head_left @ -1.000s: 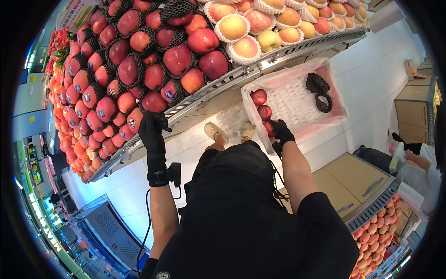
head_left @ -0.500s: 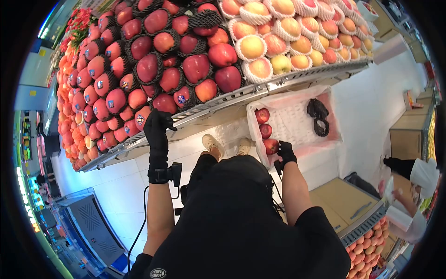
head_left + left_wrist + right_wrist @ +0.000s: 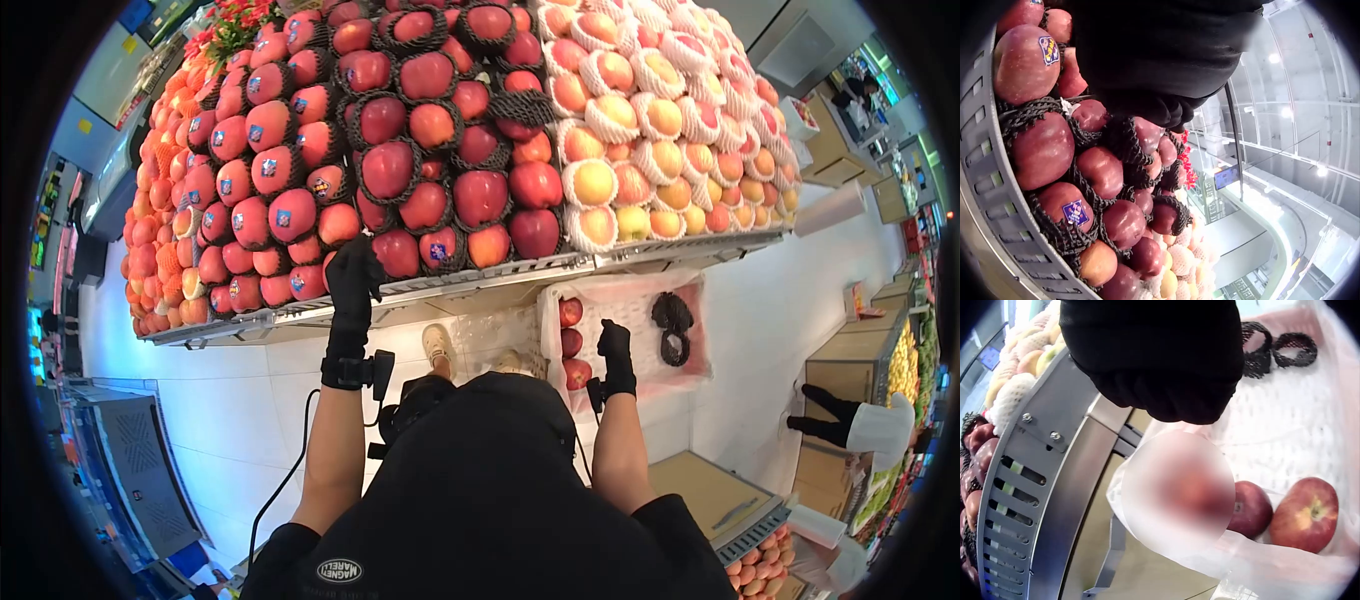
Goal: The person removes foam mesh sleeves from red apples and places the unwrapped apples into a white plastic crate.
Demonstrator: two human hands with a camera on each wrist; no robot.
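My black-gloved left hand (image 3: pixel 353 285) hovers at the front edge of the apple display, fingers loosely curled and holding nothing. Dark red apples (image 3: pixel 1043 150) in black foam nets lie close by it in the left wrist view. My right hand (image 3: pixel 616 352), gloved in black too, is over the lined crate (image 3: pixel 640 300), its fingers curled in with no apple in them. Beside it, a red apple (image 3: pixel 577 374) lies in line with two others (image 3: pixel 572 343) along the crate's left side. A round blur hides part of this row in the right wrist view.
Pale apples (image 3: pixel 614 118) in white foam nets fill the display's right part. Its slotted metal rail (image 3: pixel 480 278) runs between display and crate. Loose black foam nets (image 3: pixel 672 313) lie in the crate. A person (image 3: pixel 880 435) stands by the right-hand shelves.
My right hand has let go of the third apple and drawn away from it, fingers curling in. The left hand stays by the rail. The head view has shifted, showing more of the display.
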